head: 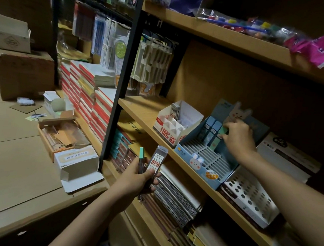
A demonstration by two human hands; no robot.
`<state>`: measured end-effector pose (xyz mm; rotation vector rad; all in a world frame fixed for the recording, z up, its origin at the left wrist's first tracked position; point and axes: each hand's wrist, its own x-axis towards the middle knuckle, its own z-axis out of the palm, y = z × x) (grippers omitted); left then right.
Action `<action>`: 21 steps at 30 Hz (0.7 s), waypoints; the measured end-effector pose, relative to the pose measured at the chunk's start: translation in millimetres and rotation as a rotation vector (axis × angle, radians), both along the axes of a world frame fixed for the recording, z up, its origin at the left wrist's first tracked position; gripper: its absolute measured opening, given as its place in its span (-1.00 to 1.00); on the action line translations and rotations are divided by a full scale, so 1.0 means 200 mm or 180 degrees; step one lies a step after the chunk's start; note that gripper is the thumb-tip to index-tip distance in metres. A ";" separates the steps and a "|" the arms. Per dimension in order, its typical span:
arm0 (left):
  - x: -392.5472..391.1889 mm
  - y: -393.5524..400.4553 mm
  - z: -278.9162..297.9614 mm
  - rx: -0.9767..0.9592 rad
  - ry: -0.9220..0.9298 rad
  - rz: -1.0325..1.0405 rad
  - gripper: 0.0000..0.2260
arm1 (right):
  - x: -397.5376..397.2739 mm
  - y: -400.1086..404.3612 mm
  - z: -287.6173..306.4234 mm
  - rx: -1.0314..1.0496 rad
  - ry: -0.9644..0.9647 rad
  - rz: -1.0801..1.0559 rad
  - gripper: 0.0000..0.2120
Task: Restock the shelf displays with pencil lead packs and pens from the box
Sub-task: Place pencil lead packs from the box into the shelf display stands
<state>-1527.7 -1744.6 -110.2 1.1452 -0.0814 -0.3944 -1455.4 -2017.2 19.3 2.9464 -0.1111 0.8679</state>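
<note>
A stationery shop's stockroom or sales aisle, dimly lit. Wooden shelves [220, 32] on the right of the frame carry cardboard display trays [202, 161] of pencil leads, one printed with a cartoon rabbit. Carded goods [152, 61] hang from hooks on a black metal rack [122, 76] at upper centre, above stacked notebooks [85, 96]. Spiral-bound pads [174, 198] fill the lower shelf. Brown cartons [22, 73] sit at far left, and opened small boxes [77, 164] lie on flattened cardboard [7, 158] covering the floor at lower left. Bagged paint pots [250, 25] line the top shelf.
</note>
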 end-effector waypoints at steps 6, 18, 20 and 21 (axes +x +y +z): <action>-0.05 -0.03 0.10 -0.0122 -0.0156 -0.0005 -0.77 | -0.07 0.04 0.04 0.0166 0.0181 0.0007 -0.65; -0.29 -0.22 0.30 0.0148 -0.0423 -0.0111 -0.74 | -0.52 0.33 0.02 0.2881 0.1284 0.1758 -0.76; -0.32 -0.23 0.31 0.0157 -0.0439 -0.0229 -0.71 | -0.55 0.31 0.01 0.2837 0.1225 0.1708 -0.76; -0.33 -0.24 0.31 0.0280 -0.0481 -0.0221 -0.70 | -0.56 0.30 0.02 0.2775 0.1217 0.1678 -0.76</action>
